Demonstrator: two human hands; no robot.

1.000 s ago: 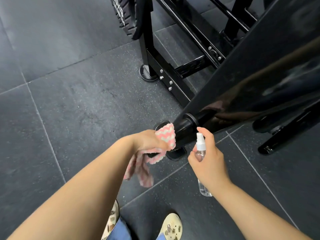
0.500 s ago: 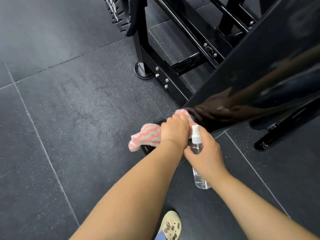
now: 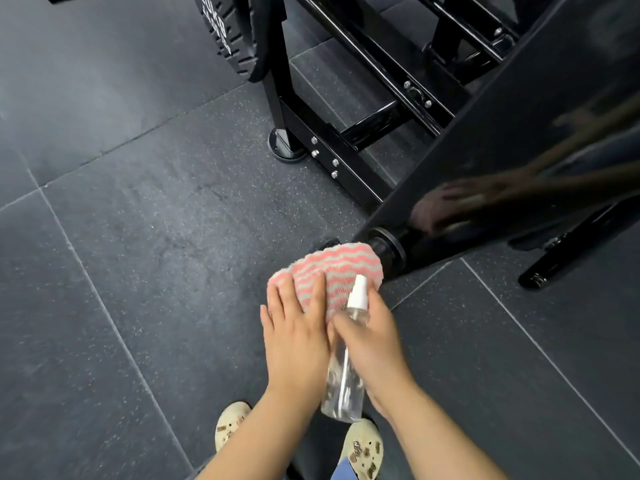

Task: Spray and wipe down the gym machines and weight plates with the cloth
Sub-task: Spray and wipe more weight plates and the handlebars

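Note:
A pink and grey striped cloth [image 3: 341,268] lies bunched against the round end [image 3: 388,251] of the glossy black machine arm [image 3: 519,133]. My left hand [image 3: 296,336] rests flat on the cloth's near part with straight fingers. To its right, my right hand [image 3: 375,344] grips a clear spray bottle [image 3: 343,386] with a white nozzle that points toward the cloth. What lies under the cloth is hidden.
The black bolted machine frame [image 3: 332,154] stands on a round foot [image 3: 284,147] on the dark rubber floor. A black weight plate [image 3: 228,32] hangs at the top. Another black bar end [image 3: 536,278] lies low on the right. My shoes [image 3: 230,427] are at the bottom.
My left hand has drawn the cloth back from the arm's side toward its round end, and its fingers now lie flat. The right hand with the bottle stayed close beside it.

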